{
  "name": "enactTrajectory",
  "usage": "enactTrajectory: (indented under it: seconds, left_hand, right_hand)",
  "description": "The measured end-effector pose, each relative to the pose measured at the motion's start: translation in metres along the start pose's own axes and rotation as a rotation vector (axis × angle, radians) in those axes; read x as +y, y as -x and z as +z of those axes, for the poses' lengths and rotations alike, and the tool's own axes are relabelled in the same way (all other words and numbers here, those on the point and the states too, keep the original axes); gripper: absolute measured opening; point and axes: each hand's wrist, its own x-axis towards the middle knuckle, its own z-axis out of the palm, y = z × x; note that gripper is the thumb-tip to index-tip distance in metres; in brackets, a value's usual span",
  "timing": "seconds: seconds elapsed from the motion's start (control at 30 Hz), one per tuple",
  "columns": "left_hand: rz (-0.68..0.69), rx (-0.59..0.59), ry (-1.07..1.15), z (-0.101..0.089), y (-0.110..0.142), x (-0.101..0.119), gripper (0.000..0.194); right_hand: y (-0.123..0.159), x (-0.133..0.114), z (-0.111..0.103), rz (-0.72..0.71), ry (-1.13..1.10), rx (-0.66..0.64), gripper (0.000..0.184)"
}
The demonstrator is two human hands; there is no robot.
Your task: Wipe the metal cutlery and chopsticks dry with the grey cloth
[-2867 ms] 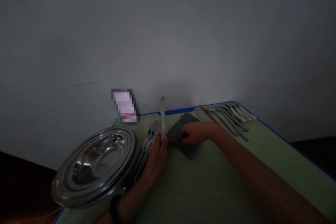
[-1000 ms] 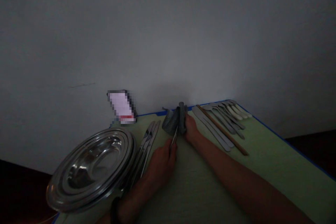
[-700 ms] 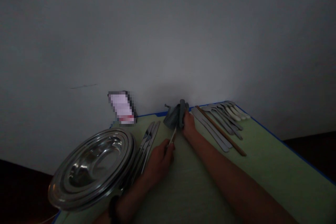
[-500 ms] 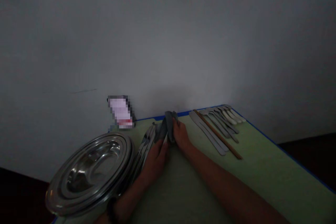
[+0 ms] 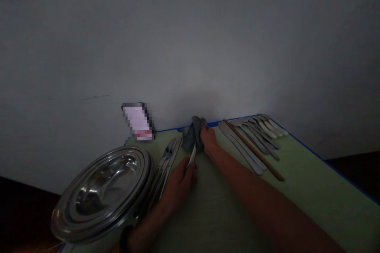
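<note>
My left hand [image 5: 181,180] is closed around one end of a flat metal table knife [image 5: 192,156], which slants up and away. The knife's far end is hidden inside a grey cloth [image 5: 192,136]. My right hand [image 5: 209,140] grips that cloth, pinching it around the knife near the table's back edge. Beside my left hand lie several shiny knives [image 5: 166,157], partly covered by the wrist and forearm. To the right of my right hand, two more knives [image 5: 242,150] lie side by side next to brown chopsticks [image 5: 252,149].
Stacked shiny metal divided plates [image 5: 102,225] stand at the table's left. Several forks and spoons [image 5: 252,136] and white-handled spoons [image 5: 271,128] lie in a row at the back right. A phone with a blurred screen [image 5: 138,120] leans against the grey wall [image 5: 208,39]. Blue edging borders the green table [image 5: 314,189].
My left hand has drawn back toward me, away from the cloth, so more of the knife shows between the hands. My right hand still grips the cloth. The view has shifted slightly.
</note>
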Motion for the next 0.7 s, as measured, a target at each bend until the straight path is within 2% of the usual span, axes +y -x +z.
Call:
enactTrajectory:
  seconds: [0.17,0.37,0.5,0.7]
  left_hand:
    - [-0.002,-0.024,-0.028,-0.001,-0.001,-0.002,0.024]
    - [0.000,-0.017,-0.021,-0.001,-0.002,-0.002,0.026]
    - [0.009,0.011,-0.016,-0.001,-0.003,0.001,0.026]
    - [0.047,0.044,-0.009,-0.001,-0.006,-0.001,0.029]
  right_hand:
    - [-0.029,0.000,0.007,0.004,0.030,0.044,0.044]
    - [-0.035,-0.002,0.008,-0.075,0.116,0.028,0.046]
    - [-0.022,-0.002,0.003,-0.132,0.157,0.020,0.048]
    - [0.026,0.001,-0.009,-0.264,0.191,-0.068,0.040]
